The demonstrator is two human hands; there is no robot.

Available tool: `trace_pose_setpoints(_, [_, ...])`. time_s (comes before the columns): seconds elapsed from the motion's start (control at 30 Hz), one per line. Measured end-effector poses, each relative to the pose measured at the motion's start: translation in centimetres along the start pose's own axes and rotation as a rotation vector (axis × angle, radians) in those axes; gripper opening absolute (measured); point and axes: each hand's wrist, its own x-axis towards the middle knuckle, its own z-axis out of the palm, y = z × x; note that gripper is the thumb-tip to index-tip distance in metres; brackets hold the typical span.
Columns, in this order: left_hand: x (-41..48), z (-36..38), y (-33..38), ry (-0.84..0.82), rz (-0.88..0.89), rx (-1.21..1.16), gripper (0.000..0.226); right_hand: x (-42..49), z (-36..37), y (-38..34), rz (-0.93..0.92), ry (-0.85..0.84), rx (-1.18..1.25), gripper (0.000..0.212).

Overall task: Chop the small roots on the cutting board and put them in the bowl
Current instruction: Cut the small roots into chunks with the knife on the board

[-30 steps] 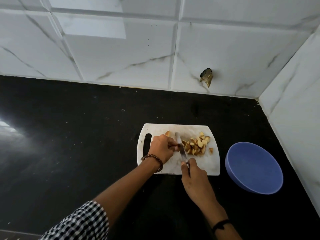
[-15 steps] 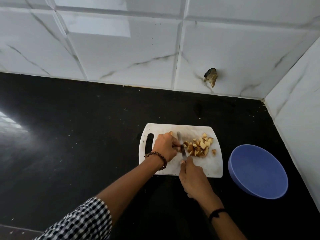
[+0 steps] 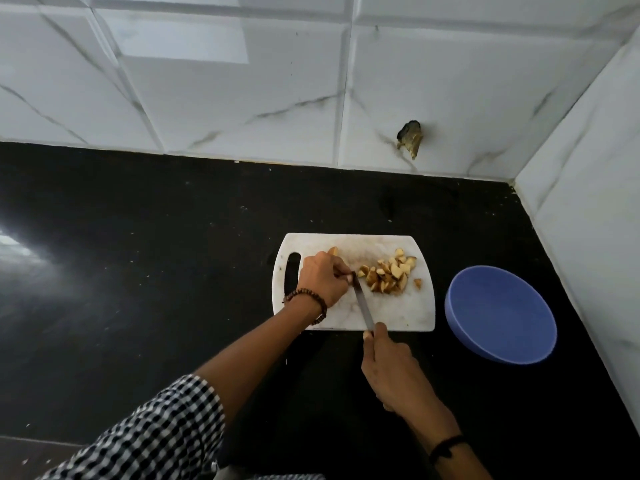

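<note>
- Black polished stone countertop [image 3: 138,271] across the middle and lower frame; speckled, with a bright glare patch at the left edge.
- White marble-veined wall tiles [image 3: 242,98] along the top of the frame; second tiled wall [image 3: 588,220] down the right side, meeting the first at a corner in the upper right.
- Ragged dark hole [image 3: 410,138] in the back tiles, upper centre-right, a little above the counter line; brownish along its lower edge.
- White plastic cutting board with slot handle [image 3: 398,313] flat on the countertop at centre frame, slot to the left; surface stained and scuffed.
- Heap of chopped pale-and-brown root pieces [image 3: 388,275] on the right half of the board; one stray piece [image 3: 418,283] just right of the heap.
- Round blue plastic bowl [image 3: 500,315] on the countertop right of the board, near it, not touching.
- Left hand [image 3: 323,280] on the left half of the board, fingers curled down close beside the blade tip; contents of the grip hidden, cannot tell. Tan root end [image 3: 333,251] showing just above the knuckles.
- Right hand [image 3: 394,368] below the board's lower edge, wrapped firmly round the handle of a narrow steel-bladed knife [image 3: 362,299]; blade slanting up-left across the board, left of the heap.
- Brown bead bracelet [image 3: 308,296] on the left wrist; black band [image 3: 446,445] on the right wrist; black-and-white checked sleeve [image 3: 156,427] at lower left.
</note>
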Motion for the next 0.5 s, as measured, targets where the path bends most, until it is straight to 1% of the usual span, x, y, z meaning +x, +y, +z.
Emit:
trace_pose_setpoints(0.1, [0.0, 0.0, 0.2, 0.02, -0.007, -0.001, 0.01, -0.8, 0.2, 0.7, -0.025, 0.021, -0.02, 0.01])
trace_pose_setpoints(0.2, [-0.2, 0.2, 0.1, 0.049, -0.014, -0.009, 0.009, -1.9, 0.4, 1.9, -0.04, 0.031, -0.03, 0.02])
trace_pose_setpoints(0.23, [-0.3, 0.3, 0.1, 0.046, -0.021, -0.02, 0.008, -2.1, 0.5, 2.3, -0.042, 0.036, -0.027, 0.02])
trace_pose_setpoints(0.37, [-0.6, 0.2, -0.1, -0.031, -0.016, -0.071, 0.013, -2.5, 0.9, 3.1, -0.041, 0.07, 0.05, 0.013])
trace_pose_setpoints(0.5, [-0.8, 0.1, -0.5, -0.07, -0.02, -0.142, 0.017, -2.6, 0.8, 2.7, -0.09, 0.125, 0.126, 0.022])
